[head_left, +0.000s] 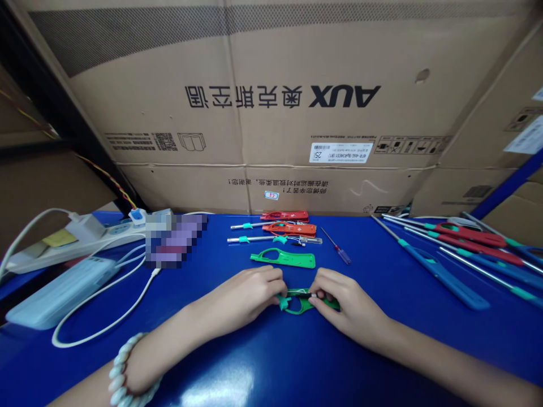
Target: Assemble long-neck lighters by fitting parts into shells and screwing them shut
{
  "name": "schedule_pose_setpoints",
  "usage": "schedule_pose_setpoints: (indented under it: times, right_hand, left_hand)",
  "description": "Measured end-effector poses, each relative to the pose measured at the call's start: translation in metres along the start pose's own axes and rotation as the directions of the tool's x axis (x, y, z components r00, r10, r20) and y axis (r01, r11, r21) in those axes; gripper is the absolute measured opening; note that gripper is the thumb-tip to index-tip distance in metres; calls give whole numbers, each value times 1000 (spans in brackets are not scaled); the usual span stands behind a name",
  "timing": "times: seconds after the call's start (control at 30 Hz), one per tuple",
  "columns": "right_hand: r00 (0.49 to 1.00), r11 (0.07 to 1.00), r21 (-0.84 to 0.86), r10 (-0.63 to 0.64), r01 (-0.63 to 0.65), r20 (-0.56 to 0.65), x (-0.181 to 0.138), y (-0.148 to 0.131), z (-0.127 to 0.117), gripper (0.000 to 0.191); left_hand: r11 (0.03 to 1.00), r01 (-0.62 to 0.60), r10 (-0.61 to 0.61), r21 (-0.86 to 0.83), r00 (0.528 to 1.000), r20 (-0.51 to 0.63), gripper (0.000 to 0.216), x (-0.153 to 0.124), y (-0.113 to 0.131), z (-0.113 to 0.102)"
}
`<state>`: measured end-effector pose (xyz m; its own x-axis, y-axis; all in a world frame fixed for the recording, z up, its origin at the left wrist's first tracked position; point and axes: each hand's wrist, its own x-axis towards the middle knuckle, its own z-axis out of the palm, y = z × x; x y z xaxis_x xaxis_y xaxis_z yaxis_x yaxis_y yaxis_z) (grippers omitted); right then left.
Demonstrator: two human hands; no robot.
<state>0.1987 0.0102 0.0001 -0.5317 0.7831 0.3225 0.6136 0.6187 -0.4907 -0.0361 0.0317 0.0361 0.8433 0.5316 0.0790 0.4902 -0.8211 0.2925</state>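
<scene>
My left hand (248,291) and my right hand (341,302) meet on the blue table (263,362), both pinching a green plastic lighter handle shell (299,302) that carries a small black part. The fingers of each hand are closed on it. Just beyond lies a second green shell half (284,258), empty. Farther back lie two red long-nosed lighters (288,228) with metal tubes and teal collars. A small screwdriver with a blue handle (337,247) lies to their right.
A pile of red and blue long-nosed lighters (462,249) covers the right side. At the left sit a white power strip (63,240), a pale power bank (59,291) with white cable and a blurred object (173,240). Large cardboard boxes (271,107) wall the back.
</scene>
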Motion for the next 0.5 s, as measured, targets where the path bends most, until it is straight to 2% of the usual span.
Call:
schedule_pose_setpoints:
  times: [0.5]
  right_hand:
    - [1000, 1000, -4, -23, 23, -6, -1, -1, -1, 16]
  left_hand:
    - [993, -10, 11, 114, 1000, -16, 17, 3, 1, 8]
